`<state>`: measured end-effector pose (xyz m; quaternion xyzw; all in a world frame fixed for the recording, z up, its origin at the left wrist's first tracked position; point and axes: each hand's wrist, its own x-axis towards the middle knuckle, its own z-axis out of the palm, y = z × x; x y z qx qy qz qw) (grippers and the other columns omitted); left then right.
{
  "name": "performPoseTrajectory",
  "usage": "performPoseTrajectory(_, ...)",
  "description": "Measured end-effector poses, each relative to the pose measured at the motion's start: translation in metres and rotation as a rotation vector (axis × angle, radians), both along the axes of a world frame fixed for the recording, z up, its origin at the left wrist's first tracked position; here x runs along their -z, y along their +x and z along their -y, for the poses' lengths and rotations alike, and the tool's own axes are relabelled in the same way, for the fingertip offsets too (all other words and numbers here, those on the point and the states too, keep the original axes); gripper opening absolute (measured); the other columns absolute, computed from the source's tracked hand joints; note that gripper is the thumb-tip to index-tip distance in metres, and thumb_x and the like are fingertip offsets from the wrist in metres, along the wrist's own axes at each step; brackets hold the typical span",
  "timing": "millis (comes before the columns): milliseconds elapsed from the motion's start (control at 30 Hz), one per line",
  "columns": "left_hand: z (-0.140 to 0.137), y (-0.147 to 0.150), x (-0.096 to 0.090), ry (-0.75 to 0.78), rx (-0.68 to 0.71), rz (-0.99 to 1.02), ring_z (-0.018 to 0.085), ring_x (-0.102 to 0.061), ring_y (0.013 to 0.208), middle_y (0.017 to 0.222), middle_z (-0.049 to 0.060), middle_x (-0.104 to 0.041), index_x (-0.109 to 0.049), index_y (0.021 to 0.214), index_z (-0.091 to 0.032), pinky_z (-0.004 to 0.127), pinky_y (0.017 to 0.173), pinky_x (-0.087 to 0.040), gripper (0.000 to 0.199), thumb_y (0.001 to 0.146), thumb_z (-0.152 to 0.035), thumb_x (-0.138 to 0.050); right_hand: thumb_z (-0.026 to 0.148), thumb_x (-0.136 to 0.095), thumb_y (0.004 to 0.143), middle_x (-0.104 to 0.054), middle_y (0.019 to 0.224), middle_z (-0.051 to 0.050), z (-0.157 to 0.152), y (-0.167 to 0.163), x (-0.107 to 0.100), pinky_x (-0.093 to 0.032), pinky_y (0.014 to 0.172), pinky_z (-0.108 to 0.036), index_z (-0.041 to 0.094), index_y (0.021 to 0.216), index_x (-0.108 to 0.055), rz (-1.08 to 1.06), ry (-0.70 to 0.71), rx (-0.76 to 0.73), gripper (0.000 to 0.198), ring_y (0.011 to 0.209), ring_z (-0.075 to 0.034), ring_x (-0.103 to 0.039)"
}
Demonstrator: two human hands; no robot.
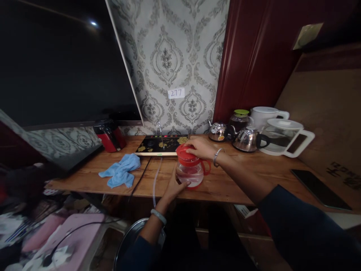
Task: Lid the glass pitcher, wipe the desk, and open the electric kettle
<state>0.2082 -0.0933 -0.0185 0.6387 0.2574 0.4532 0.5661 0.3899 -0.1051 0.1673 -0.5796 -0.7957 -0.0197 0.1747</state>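
Pitcher (190, 173) sits near the front edge of the wooden table (228, 184), pretty much dead center for you, and you've got both hands on it. Your left hand (177, 185) is wrapped around the left and near side of the see-through body, thumb pressed across the front; my guess is that's there so it doesn't slide or tip. Your right hand (199, 148) comes in from the right with its fingers curled down over the red lid (184, 153), grasping it from above, probably because that's the easiest spot to press or twist. Can't tell whether the lid is fully seated, since your hand covers part of it. The handle (207, 167) points right and your fingers aren't on it; for a two-handed hold like yours you don't really need it.

Just beyond the pitcher is the black panel (150, 145) with a thin metal spout (161, 135) standing on it. A clear hose (156, 178) drops over the near edge, likely placed for water, though your left arm hides where it ends. The blue cloth (122, 170) lies crumpled on the left, maybe parked within reach for drips. Kettles (248, 139) are grouped at far right, which leaves you elbow room, I'd say.
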Motion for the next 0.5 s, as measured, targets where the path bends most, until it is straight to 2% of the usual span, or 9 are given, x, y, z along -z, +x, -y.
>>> performPoseTrajectory(300, 0.004, 0.0, -0.008, -0.007, 0.005, -0.018, 0.031, -0.048, 0.132, 0.144, 0.014, -0.049, -0.036, 0.145, -0.022, 0.047, 0.112, -0.037, 0.098, 0.062, -0.043, -0.083, 0.027, -0.06, 0.087, -0.068, 0.099, -0.009, 0.001, 0.002, 0.004, -0.044, 0.079, -0.029, 0.019, 0.105, -0.073, -0.049, 0.038, -0.052, 0.023, 0.09, -0.02, -0.061)
performPoseTrajectory(400, 0.003, 0.0, -0.008, -0.025, 0.011, -0.021, 0.031, -0.05, 0.13, 0.144, 0.015, -0.05, -0.033, 0.147, -0.021, 0.047, 0.112, -0.038, 0.102, 0.061, -0.044, -0.083, 0.027, -0.056, 0.089, -0.068, 0.103, -0.01, 0.002, 0.009, 0.014, -0.044, 0.087, -0.034, 0.018, 0.109, -0.07, -0.209, 0.136, -0.091, 0.026, 0.098, -0.022, -0.059)
performPoseTrajectory(500, 0.001, -0.001, -0.005, -0.025, 0.021, -0.023, 0.031, -0.049, 0.131, 0.145, 0.015, -0.048, -0.031, 0.148, -0.021, 0.047, 0.112, -0.038, 0.103, 0.062, -0.045, -0.083, 0.034, -0.051, 0.091, -0.067, 0.109, -0.011, 0.007, 0.021, 0.036, -0.045, 0.091, -0.038, 0.018, 0.114, -0.067, -0.471, 0.276, -0.033, 0.032, 0.102, -0.023, -0.058)
